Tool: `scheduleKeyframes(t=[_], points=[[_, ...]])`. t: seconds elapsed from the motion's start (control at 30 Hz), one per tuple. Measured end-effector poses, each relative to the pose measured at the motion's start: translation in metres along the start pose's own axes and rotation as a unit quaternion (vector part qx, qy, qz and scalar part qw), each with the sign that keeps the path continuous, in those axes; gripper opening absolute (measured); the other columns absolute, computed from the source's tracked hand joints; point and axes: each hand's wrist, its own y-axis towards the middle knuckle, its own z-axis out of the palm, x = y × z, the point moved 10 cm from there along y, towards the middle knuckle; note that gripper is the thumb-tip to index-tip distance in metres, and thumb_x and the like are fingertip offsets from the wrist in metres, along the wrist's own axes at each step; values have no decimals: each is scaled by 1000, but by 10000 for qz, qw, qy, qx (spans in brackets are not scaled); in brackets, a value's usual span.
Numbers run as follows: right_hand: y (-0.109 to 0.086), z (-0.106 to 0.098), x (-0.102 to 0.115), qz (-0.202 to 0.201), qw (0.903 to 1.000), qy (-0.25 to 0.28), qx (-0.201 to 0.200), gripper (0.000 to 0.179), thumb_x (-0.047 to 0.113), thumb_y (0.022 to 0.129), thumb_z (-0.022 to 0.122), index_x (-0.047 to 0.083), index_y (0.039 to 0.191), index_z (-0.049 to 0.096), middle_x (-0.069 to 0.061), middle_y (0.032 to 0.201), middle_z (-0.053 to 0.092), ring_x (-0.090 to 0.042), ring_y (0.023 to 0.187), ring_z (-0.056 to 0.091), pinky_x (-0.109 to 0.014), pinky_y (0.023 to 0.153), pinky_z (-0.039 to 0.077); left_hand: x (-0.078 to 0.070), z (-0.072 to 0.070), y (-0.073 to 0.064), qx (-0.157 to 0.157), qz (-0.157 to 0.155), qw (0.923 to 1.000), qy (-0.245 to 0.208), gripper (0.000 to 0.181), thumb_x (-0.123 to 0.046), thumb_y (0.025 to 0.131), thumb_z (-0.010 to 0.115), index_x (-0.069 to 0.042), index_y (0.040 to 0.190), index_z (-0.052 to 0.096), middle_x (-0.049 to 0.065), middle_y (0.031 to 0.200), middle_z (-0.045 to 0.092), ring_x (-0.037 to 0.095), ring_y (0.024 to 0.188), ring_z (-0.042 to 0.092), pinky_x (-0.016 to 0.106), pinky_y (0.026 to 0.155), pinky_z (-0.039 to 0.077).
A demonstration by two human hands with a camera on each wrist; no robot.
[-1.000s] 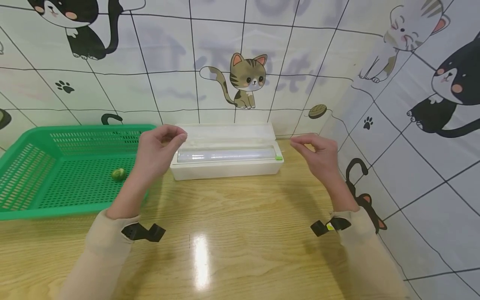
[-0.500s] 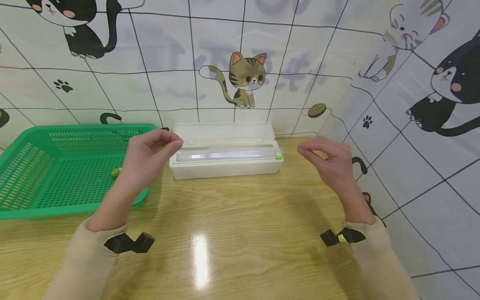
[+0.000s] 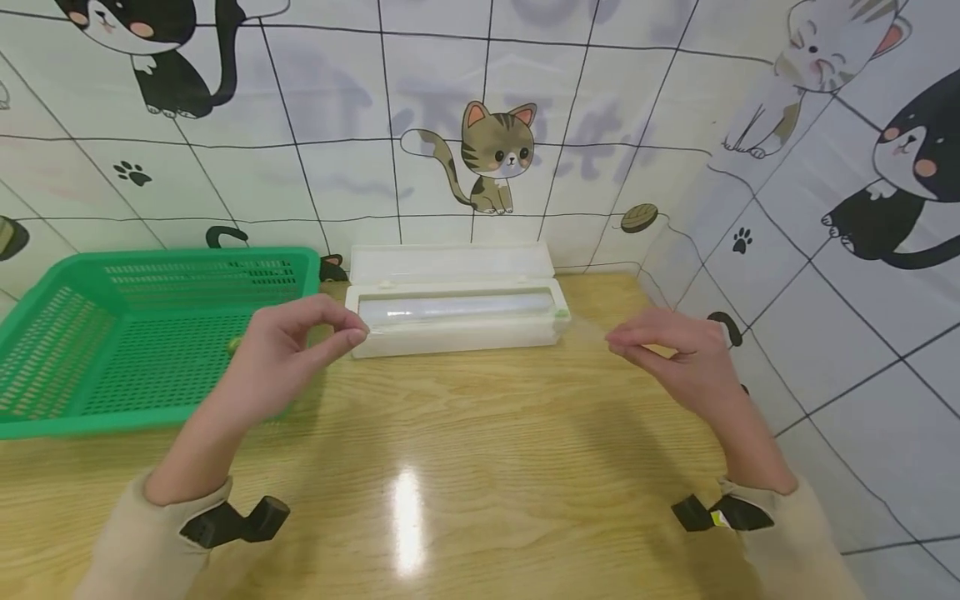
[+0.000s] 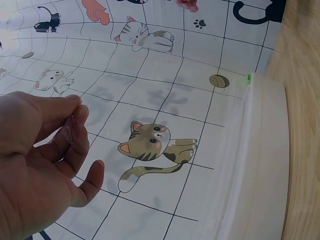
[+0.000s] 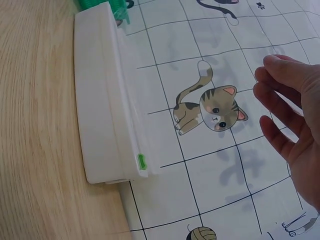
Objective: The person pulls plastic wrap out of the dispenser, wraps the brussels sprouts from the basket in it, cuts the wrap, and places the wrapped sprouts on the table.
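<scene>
Table: base for box and basket; wall [image 3: 337,183] behind the table [image 3: 495,467].
Box [image 3: 450,340]: on the table, near the wall, right of the basket [image 3: 90,423].
Lid [image 3: 450,265]: at the box's rear side, facing the wall.
Roll [image 3: 465,306]: lengthwise in the box.
Round item [image 3: 234,343]: in the basket, right part; partly hidden.
Left hand [image 3: 283,357]: at the box's left end, film [image 4: 62,135] between its fingertips.
Right hand [image 3: 686,358]: right of the box, apart from it.
</scene>
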Motion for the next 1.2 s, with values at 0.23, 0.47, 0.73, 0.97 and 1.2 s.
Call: scheduleKeyframes(t=[0.23,0.47,0.73,0.97,1.2], points=[[-15,2,10,-191,9996,64,176,27,27,97,72,3,89,80,-4,92,77,-4,96,68,-13,85,51,-14,9,-13,414,745,9963,-95,32,19,85,71,-12,95,74,-3,87,70,6,70,51,18,66,44],[-23,2,21,-300,9992,175,196,22,23,97,73,4,91,81,-5,94,77,-6,97,69,-14,86,51,-19,17,-22,818,978,9915,-271,41,20,84,70,-19,96,72,-8,87,66,10,82,59,22,74,49],[-40,8,23,-68,9980,345,518,19,23,97,72,5,94,80,-7,93,76,-6,97,68,-16,91,49,-10,29,-39,1250,854,9871,-530,45,20,85,70,-23,98,71,-10,90,68,11,82,62,24,72,52],[-65,22,20,295,9955,394,806,19,26,97,72,9,100,81,-6,95,75,-10,96,67,-15,86,50,8,41,-58,1448,560,9840,-872,37,14,88,71,-22,98,72,-6,91,68,12,83,63,25,74,55],[-86,38,13,876,9864,612,1247,20,29,98,69,13,103,80,-3,99,75,-11,97,68,-16,85,52,27,56,-75,1564,535,9808,-1035,32,10,91,70,-20,100,73,-2,91,69,13,81,62,25,72,54]])
